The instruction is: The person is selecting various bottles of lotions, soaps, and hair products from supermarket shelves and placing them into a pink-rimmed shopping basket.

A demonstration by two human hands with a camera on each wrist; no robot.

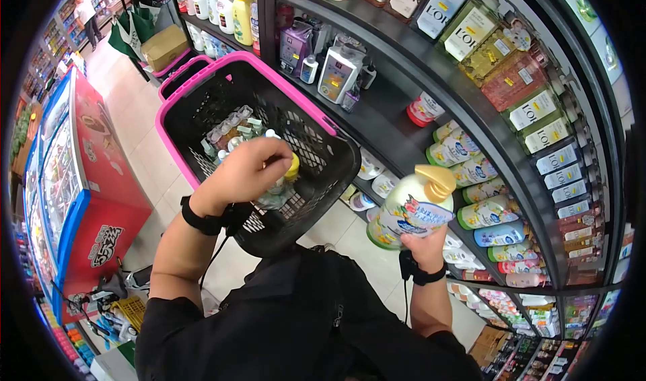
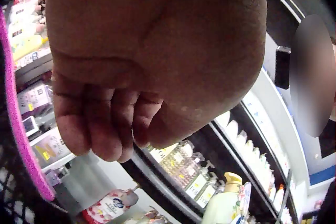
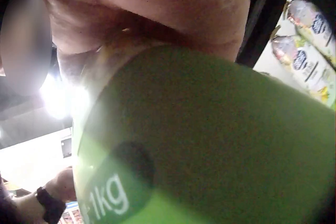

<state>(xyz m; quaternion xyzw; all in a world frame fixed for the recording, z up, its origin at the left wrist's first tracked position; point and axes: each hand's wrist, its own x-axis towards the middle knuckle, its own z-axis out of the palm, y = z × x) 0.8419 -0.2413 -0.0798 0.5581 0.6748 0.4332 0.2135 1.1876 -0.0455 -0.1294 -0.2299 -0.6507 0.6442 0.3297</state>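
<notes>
My right hand grips a large pale pump bottle with a gold pump head, a floral label and a green base. It is tilted in front of the shelves. In the right wrist view the green bottle fills most of the picture, and "1kg" is readable on it. Over the shopping basket my left hand hangs with its fingers loosely curled and nothing in them. The black basket has a pink rim and holds several small clear bottles and a yellow-capped item, partly hidden by that hand.
Dark shelves run along the right, with several lying pump bottles and a red-capped bottle. Boxed bottles stand on the shelf above. A red freezer is at the left, and a cardboard box sits beyond the basket.
</notes>
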